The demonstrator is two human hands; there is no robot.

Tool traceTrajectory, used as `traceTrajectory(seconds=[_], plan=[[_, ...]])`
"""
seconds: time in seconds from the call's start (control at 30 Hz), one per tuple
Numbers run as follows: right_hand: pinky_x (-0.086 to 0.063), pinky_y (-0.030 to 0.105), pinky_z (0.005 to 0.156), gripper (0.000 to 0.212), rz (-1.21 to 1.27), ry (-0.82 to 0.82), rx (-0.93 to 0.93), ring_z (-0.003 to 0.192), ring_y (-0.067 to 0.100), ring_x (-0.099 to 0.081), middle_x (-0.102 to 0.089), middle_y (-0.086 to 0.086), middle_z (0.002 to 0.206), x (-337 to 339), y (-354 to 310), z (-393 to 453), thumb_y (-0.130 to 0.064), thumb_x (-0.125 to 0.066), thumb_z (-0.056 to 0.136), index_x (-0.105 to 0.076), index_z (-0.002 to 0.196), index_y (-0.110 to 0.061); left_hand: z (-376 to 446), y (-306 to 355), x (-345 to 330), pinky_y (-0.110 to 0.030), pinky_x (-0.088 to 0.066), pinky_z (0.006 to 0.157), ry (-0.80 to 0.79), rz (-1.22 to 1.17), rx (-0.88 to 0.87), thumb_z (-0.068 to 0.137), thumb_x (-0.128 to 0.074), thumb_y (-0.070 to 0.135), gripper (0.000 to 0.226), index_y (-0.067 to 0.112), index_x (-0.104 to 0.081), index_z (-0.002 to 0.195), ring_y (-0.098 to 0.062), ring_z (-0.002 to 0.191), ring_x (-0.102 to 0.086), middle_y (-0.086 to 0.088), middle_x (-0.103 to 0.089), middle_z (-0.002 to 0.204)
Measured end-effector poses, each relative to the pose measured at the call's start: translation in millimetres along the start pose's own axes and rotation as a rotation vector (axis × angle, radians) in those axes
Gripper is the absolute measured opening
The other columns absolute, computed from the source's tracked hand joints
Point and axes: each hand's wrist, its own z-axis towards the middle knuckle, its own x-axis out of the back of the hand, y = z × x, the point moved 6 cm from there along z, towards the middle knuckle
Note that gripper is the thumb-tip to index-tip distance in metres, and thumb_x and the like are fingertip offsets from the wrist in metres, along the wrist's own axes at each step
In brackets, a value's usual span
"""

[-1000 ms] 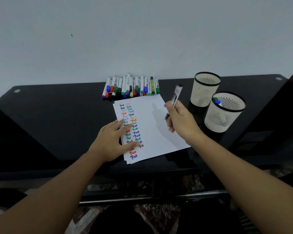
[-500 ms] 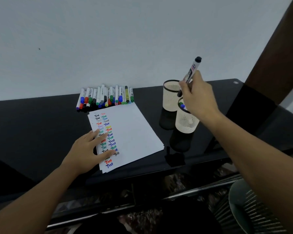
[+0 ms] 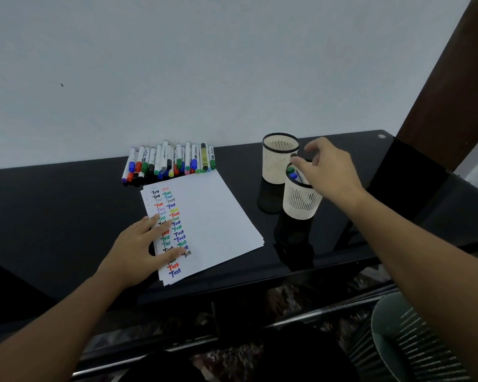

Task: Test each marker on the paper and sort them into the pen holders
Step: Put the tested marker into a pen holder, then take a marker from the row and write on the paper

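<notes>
Head view: marker gone from right hand (image 3: pixel 329 172) above holder (image 3: pixel 301 201).

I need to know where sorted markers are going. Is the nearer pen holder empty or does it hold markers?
It holds markers: green and blue caps show inside the nearer pen holder, under the right hand.

A row of markers (image 3: pixel 171 161) is laid at the back of the worktop (image 3: pixel 53 216), just behind the paper (image 3: pixel 215 216). Two pen holders, far (image 3: pixel 278 161) and near (image 3: pixel 301 201), are set right of the paper.
</notes>
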Motion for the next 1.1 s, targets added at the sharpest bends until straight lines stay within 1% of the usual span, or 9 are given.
traceTrajectory(seconds=[0.07,0.2,0.3,0.43,0.5,0.6,0.73,0.97,1.1], plan=[[-0.055,0.036,0.072,0.043,0.011,0.015,0.036,0.077,0.008,-0.061,-0.060,-0.007,0.082,-0.5,-8.8,0.1,-0.052,-0.068,0.095,-0.057,0.123,-0.021,0.0,-0.2,-0.1,-0.042,-0.016,0.125,-0.003,-0.007,0.001,0.064,-0.035,0.102,0.108,0.041,-0.038,0.153,-0.015,0.153,-0.016,0.009,-0.023,0.166],[-0.055,0.042,0.074,0.029,0.031,0.033,0.121,0.075,0.012,-0.061,-0.060,-0.006,0.072,-8.6,-29.9,1.2,-0.045,-0.065,0.098,-0.058,0.117,-0.023,0.3,-1.3,-0.2,-0.044,-0.017,0.124,-0.020,-0.035,0.010,0.064,-0.040,0.101,0.106,0.042,-0.039,0.152,-0.015,0.153,-0.017,0.009,-0.024,0.165],[-0.051,0.037,0.070,0.024,0.030,0.036,0.205,0.077,0.015,-0.060,-0.056,-0.008,0.072,-19.1,-53.4,0.1,-0.044,-0.061,0.100,-0.059,0.114,-0.024,4.4,-1.4,3.4,-0.046,-0.024,0.121,-0.014,-0.055,0.019,0.070,-0.051,0.094,0.095,0.041,-0.042,0.149,-0.017,0.147,-0.026,0.009,-0.031,0.162],[-0.046,0.033,0.066,0.021,0.026,-0.030,0.350,0.072,0.009,-0.055,-0.055,-0.010,0.070,-50.5,-88.9,-2.3,-0.039,-0.058,0.102,-0.060,0.113,-0.021,21.8,-0.9,17.4,-0.040,-0.035,0.108,0.041,-0.101,0.047,0.077,-0.060,0.076,0.082,0.032,-0.051,0.146,-0.017,0.133,-0.035,0.003,-0.044,0.147],[-0.044,0.032,0.065,0.021,0.000,-0.104,0.391,0.076,0.011,-0.056,-0.056,-0.012,0.076,-75.3,-100.1,-1.3,-0.037,-0.057,0.103,-0.061,0.115,-0.021,31.0,-3.7,22.6,-0.040,-0.035,0.109,0.051,-0.119,0.067,0.077,-0.060,0.077,0.086,0.031,-0.049,0.148,-0.018,0.135,-0.033,0.002,-0.043,0.146],[-0.051,0.035,0.075,0.024,-0.077,-0.287,0.388,0.092,0.016,-0.061,-0.064,-0.005,0.100,-125.9,-101.3,4.0,-0.033,-0.053,0.105,-0.061,0.126,-0.023,41.1,-14.0,22.2,-0.049,-0.027,0.119,0.014,-0.075,0.107,0.077,-0.054,0.083,0.090,0.035,-0.043,0.152,-0.024,0.147,-0.022,0.000,-0.032,0.159],[-0.055,0.042,0.093,0.039,-0.146,-0.474,0.308,0.105,0.023,-0.062,-0.059,0.007,0.129,-191.6,-79.2,21.6,-0.029,-0.050,0.107,-0.051,0.146,-0.028,42.0,-24.4,11.4,-0.050,-0.012,0.125,-0.040,0.036,0.116,0.069,-0.027,0.100,0.102,0.045,-0.030,0.155,-0.025,0.154,-0.012,0.002,-0.018,0.168],[-0.052,0.046,0.097,0.052,-0.260,-0.498,0.257,0.122,0.036,-0.051,-0.046,0.015,0.140,-244.4,-62.2,80.3,-0.023,-0.038,0.108,-0.035,0.158,-0.034,45.6,-32.0,7.6,-0.050,-0.011,0.124,0.033,0.053,0.094,0.070,-0.025,0.098,0.097,0.049,-0.032,0.153,-0.022,0.152,-0.014,0.005,-0.022,0.166],[-0.048,0.049,0.103,0.050,-0.285,-0.497,0.274,0.128,0.037,-0.044,-0.047,0.013,0.142,-261.9,-65.4,98.3,-0.024,-0.037,0.108,-0.038,0.157,-0.037,46.9,-33.7,7.0,-0.050,-0.013,0.123,0.061,0.046,0.075,0.069,-0.026,0.099,0.097,0.049,-0.036,0.152,-0.020,0.151,-0.016,0.007,-0.025,0.164]])
